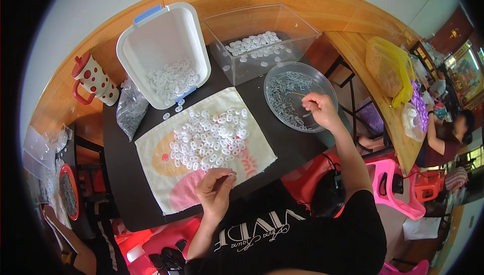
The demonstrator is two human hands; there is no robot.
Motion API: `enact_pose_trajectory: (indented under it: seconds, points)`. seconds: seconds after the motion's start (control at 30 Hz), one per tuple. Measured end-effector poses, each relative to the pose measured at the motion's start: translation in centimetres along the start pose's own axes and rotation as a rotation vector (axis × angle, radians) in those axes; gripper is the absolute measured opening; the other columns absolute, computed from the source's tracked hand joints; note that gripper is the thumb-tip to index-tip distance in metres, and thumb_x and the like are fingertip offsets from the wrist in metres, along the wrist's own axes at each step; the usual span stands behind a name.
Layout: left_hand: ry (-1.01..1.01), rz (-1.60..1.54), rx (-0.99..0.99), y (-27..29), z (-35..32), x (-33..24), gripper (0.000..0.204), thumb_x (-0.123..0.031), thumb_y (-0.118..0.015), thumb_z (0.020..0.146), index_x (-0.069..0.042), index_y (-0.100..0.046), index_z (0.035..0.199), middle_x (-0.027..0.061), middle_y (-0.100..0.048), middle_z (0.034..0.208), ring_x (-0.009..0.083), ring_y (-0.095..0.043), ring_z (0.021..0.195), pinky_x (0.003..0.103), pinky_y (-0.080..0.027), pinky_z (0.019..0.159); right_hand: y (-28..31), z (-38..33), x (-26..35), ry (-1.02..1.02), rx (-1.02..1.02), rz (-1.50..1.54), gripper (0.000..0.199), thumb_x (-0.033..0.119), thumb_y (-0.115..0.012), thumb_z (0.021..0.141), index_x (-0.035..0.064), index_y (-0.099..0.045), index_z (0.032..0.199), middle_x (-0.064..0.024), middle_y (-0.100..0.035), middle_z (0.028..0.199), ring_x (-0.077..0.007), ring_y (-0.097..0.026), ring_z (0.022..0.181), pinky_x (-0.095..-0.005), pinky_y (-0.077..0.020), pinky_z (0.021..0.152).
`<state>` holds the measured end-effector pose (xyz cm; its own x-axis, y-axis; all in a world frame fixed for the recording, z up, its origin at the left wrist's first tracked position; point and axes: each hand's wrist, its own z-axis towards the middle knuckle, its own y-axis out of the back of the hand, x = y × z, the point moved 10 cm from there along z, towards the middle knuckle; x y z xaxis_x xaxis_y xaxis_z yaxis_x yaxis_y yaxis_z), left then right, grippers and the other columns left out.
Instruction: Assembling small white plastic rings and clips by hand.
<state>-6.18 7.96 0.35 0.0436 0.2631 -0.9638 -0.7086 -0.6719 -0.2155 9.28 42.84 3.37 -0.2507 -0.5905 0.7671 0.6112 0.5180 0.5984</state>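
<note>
My right hand is over a round clear tub of small grey metal screws. Its fingers are closed on a thin stick whose tip points left over the screws. Below the cloth's middle, my left hand has thumb and forefinger pinched together. A tiny pale bit shows at its fingertips, too small to name. In front of that hand, a heap of small white oval plastic pieces with two holes lies on a cream printed cloth.
A white bin holding more white pieces leans behind the cloth. Beside it stand a clear box, a bag of screws and a dotted tumbler. Another person sits at right; an arm shows lower left.
</note>
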Motion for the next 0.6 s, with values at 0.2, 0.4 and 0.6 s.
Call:
enact_pose_trajectory:
  seconds: [0.2,0.4,0.6]
  points:
    - [0.003,-0.009,0.005,-0.1,0.0,0.0,0.014,0.011,-0.063,0.089,0.002,-0.067,0.098,0.0062,-0.066,0.09,0.0082,-0.06,0.073,0.021,-0.048,0.064,-1.2,-0.4,2.0,0.021,0.079,-0.066,0.02,-0.011,-0.059,0.084,-0.0009,-0.065,0.1,-0.0093,-0.068,0.082,-0.019,-0.068,0.08,-0.0305,-0.0524,0.069]
    - [-0.021,0.054,0.009,-0.1,0.0,-0.2,0.013,0.011,-0.065,0.088,0.002,-0.068,0.097,0.0063,-0.066,0.09,0.0084,-0.059,0.074,0.021,-0.048,0.065,-2.8,-0.7,6.6,0.332,0.094,-0.517,0.015,-0.003,-0.063,0.075,0.0053,-0.062,0.088,-0.0138,-0.065,0.074,-0.0353,-0.066,0.074,-0.0449,-0.0506,0.063]
    - [-0.111,0.101,0.021,-0.2,0.1,-0.8,0.015,0.013,-0.062,0.088,0.003,-0.068,0.098,0.0075,-0.068,0.09,0.0088,-0.062,0.071,0.021,-0.049,0.063,-5.1,-0.3,6.9,0.387,0.255,-0.816,0.019,-0.003,-0.059,0.075,0.0045,-0.061,0.092,-0.014,-0.063,0.078,-0.0383,-0.065,0.079,-0.0481,-0.0505,0.07]
